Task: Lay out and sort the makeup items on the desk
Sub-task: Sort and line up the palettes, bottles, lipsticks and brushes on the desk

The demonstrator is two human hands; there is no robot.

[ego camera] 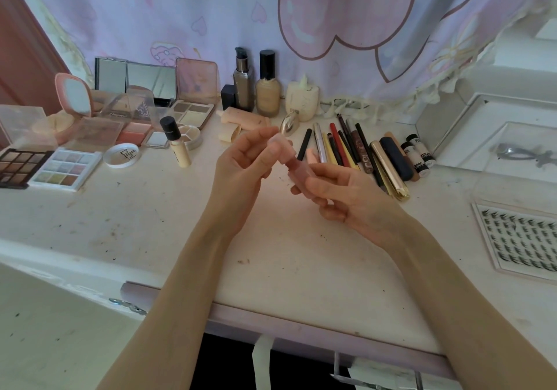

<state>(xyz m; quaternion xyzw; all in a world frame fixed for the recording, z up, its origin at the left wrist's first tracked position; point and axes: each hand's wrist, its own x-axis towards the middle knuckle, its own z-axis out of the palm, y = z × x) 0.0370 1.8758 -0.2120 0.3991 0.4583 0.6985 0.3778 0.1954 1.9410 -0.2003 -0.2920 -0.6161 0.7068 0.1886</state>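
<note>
1. Holding a small pink lip-gloss tube (297, 166) above the middle of the worktop (150, 218), both hands meet over it: the left hand (244, 163) pinches its pale cap end between thumb and fingers, and the right hand (340, 196) grips the pink body from below.
2. Just right of the hands lies a fanned row of pencils and slim tubes (349, 148), side by side (black, red, yellow and gold among them).
3. Far along the back stand two foundation bottles (266, 85) near a cream jar (303, 97), before a pale curtain (331, 13).
4. Far left sit open compacts and a dark eyeshadow palette (21, 166), touching a pastel palette (64, 168).
5. At the near right edge lies a tray of false lashes (521, 239), well apart from the hands.
</note>
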